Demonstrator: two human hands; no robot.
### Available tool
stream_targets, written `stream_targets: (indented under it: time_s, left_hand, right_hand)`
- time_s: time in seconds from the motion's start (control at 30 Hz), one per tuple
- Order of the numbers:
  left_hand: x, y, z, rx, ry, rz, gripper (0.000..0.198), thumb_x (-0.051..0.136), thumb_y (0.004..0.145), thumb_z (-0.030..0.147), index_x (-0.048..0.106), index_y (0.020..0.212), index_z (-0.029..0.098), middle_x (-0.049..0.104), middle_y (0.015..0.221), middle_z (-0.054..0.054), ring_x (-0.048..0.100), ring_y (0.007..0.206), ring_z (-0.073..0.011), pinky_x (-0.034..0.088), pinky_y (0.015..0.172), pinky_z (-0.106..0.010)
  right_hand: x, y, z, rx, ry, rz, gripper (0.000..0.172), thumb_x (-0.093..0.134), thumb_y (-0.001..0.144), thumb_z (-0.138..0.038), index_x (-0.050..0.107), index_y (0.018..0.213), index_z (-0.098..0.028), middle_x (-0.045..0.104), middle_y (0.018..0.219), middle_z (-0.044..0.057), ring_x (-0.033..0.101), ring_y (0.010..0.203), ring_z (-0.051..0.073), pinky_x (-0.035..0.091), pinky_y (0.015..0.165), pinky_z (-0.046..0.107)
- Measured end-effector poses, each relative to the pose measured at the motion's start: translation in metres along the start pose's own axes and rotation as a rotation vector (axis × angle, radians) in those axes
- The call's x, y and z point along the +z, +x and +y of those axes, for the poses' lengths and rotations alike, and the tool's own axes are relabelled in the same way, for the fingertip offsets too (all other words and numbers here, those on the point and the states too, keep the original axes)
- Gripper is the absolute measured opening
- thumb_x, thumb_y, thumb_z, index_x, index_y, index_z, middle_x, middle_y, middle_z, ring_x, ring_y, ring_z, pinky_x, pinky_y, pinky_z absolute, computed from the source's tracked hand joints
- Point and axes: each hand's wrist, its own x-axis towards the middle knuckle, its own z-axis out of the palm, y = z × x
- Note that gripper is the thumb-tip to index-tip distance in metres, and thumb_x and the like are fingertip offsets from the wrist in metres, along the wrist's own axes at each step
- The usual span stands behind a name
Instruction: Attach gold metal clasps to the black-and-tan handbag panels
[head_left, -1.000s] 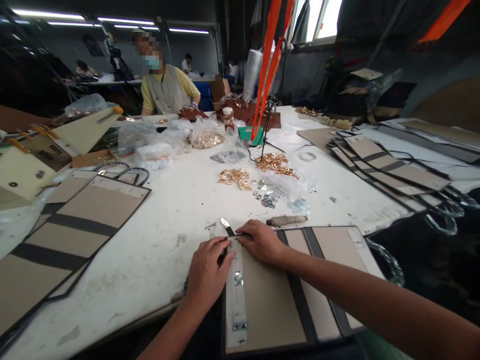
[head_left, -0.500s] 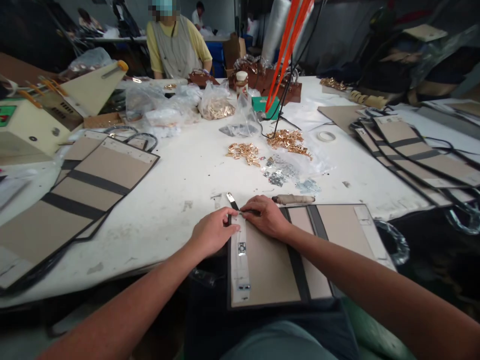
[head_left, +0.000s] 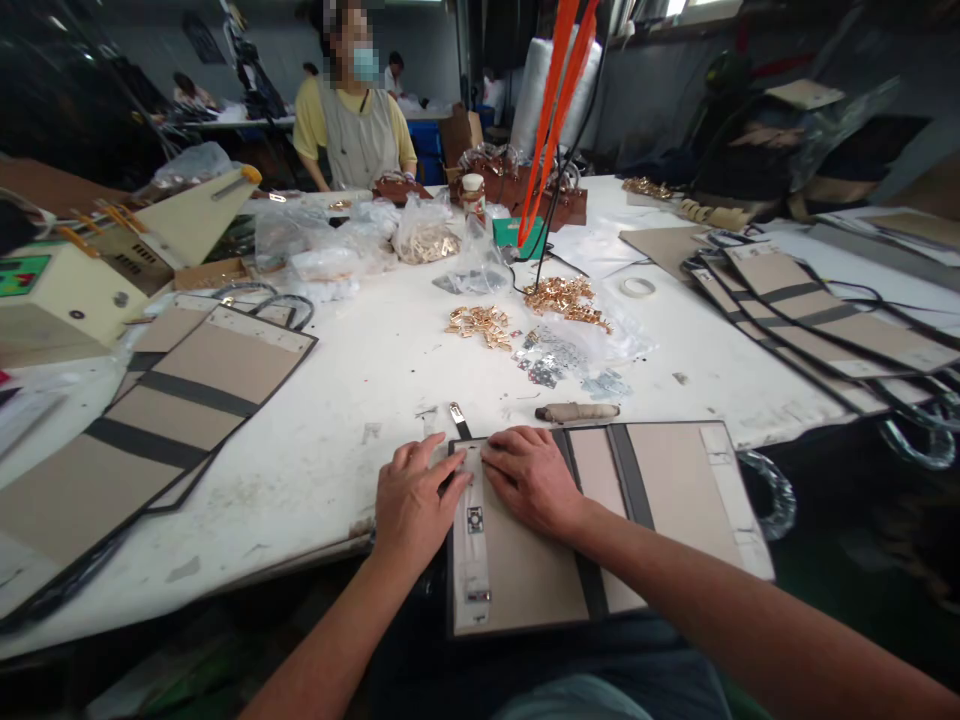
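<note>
A beige bag panel (head_left: 517, 570) with dark edging and dark cross bands lies at the table's front edge, partly over my lap. Along its left end runs a pale strip (head_left: 474, 560) bearing a square metal piece (head_left: 475, 519) and a small metal clip (head_left: 478, 596). My left hand (head_left: 420, 495) is at that end, fingers apart, thumb and forefinger tips by the strip. Flat on the panel rests my right hand (head_left: 532, 475), its fingertips close to the strip's upper part. A dark tab with a metal tip (head_left: 457, 415) sticks out beyond the far edge.
Gold-coloured fittings (head_left: 566, 300) and thin metal plates (head_left: 547, 365) lie ahead, near a wrapped tool (head_left: 577, 412). More bag panels are stacked left (head_left: 202, 370) and right (head_left: 787, 290). A cream machine (head_left: 67, 300) stands at left. Orange straps (head_left: 551, 130) hang down. A person (head_left: 356, 130) is across the table.
My left hand's fingers have spread and lifted from their hold at the panel's upper left corner. My right hand stays on the panel. The camera view has tilted up slightly.
</note>
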Motion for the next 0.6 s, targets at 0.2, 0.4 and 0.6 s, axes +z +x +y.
stream_targets:
  time_s: [0.2,0.4,0.6]
  left_hand:
    - [0.012,-0.010,-0.008,0.133,0.087,0.031,0.037,0.052,0.106,0.034,0.071,0.137,0.028,0.059,0.156,-0.006,0.055,0.144,-0.0328,0.048,0.111,-0.051]
    - [0.024,-0.017,-0.025,0.331,0.129,0.129,0.048,0.048,0.106,0.033,0.057,0.151,0.020,0.061,0.154,-0.012,0.059,0.141,-0.0297,0.050,0.109,-0.047]
    - [0.029,-0.014,-0.030,0.369,0.200,0.144,0.053,0.048,0.104,0.030,0.050,0.156,0.021,0.062,0.153,-0.011,0.064,0.134,-0.0263,0.051,0.104,-0.043]
  right_hand:
    - [0.005,-0.010,-0.008,0.002,-0.012,-0.022,0.034,0.059,0.105,-0.031,0.066,0.138,-0.022,0.066,0.144,0.011,0.054,0.136,0.032,0.035,0.115,0.052]
    - [0.005,-0.011,-0.009,0.038,-0.008,-0.086,0.045,0.059,0.105,-0.036,0.057,0.147,-0.023,0.059,0.154,0.012,0.048,0.145,0.031,0.031,0.123,0.055]
    - [0.007,-0.005,-0.009,0.057,-0.007,-0.094,0.044,0.060,0.104,-0.037,0.056,0.146,-0.024,0.061,0.150,0.012,0.049,0.143,0.033,0.034,0.122,0.056]
